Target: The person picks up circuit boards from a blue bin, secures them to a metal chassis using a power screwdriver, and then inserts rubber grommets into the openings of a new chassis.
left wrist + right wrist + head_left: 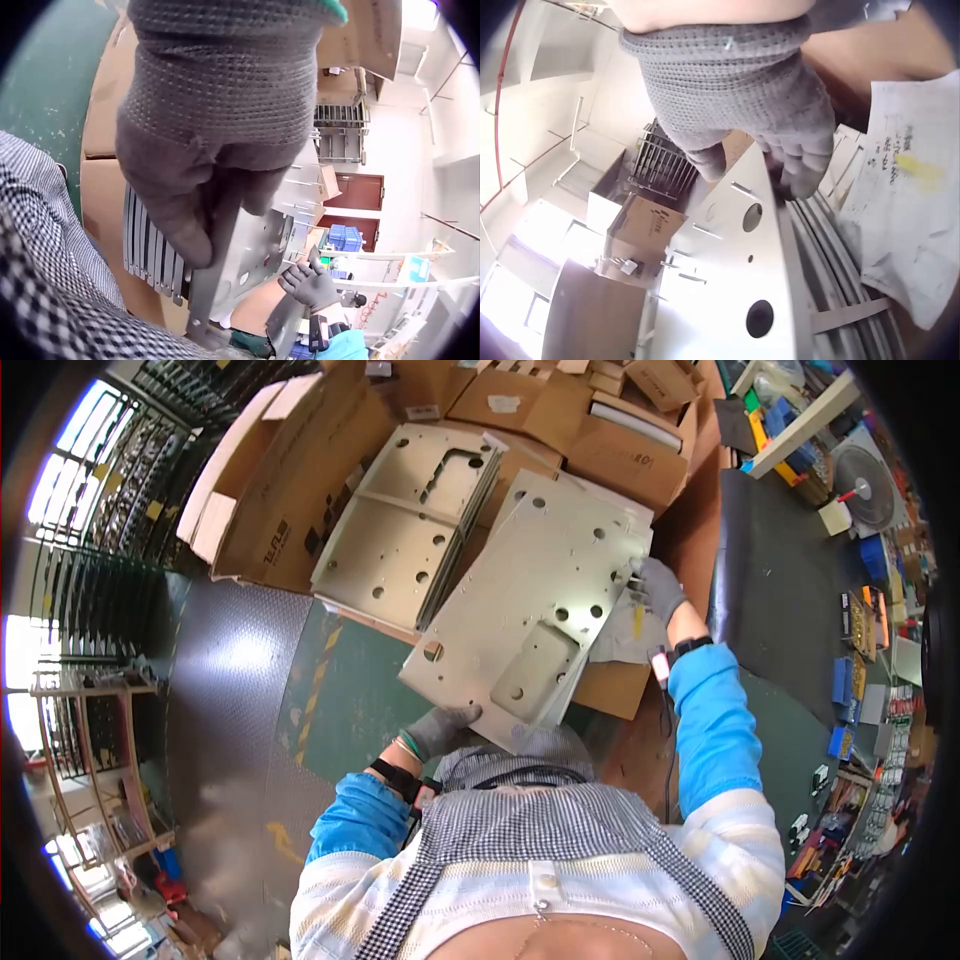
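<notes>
Two hands (443, 730) (661, 590) (gloved) grip a metal panel (520, 575).

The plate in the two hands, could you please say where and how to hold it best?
Hold the plate by its edges: left hand from the near side, right hand from the right, toward the far end. It is broad and flat, and studs stand on its face, so an edge grip looks safer.
</notes>
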### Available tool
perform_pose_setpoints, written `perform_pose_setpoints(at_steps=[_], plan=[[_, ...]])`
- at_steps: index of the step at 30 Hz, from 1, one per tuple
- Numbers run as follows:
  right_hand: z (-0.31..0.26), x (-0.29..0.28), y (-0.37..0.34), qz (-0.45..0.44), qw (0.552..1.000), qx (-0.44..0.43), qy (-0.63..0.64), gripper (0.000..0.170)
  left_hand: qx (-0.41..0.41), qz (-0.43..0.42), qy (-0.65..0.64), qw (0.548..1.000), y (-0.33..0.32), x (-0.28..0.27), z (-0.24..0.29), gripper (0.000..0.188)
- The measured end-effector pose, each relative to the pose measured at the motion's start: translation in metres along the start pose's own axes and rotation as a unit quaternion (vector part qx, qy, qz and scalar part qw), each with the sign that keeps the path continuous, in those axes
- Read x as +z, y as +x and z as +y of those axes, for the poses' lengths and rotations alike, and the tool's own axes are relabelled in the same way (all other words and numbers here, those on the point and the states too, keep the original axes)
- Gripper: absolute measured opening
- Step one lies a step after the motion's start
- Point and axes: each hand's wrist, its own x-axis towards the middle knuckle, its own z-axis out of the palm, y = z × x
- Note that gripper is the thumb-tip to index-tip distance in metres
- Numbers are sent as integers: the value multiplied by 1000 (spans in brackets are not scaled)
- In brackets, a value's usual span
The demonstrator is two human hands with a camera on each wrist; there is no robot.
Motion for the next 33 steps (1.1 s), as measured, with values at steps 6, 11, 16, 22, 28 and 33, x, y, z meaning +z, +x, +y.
perform_pose_setpoints(at_steps=[6, 11, 16, 22, 28, 33], plan=[[-86, 17, 7, -142, 973, -182, -1, 17, 66, 89, -87, 990, -40, 38, 17, 41], [-148, 40, 15, -237, 942, -238, -19, 17, 202, 111, -105, 967, -68, 81, 52, 38], [-187, 61, -12, -263, 929, -245, 89, 5, 277, 137, -42, 950, -76, 104, 59, 43], [-188, 50, -15, -264, 935, -235, -18, 17, 185, 70, -70, 978, -63, 83, 37, 45], [-149, 30, 32, -266, 943, -154, -127, 21, 125, 68, -61, 988, -7, 93, -3, 62], [-115, 15, 65, -233, 950, -44, -204, 23, 94, 151, -74, 981, 27, 67, -32, 61]])
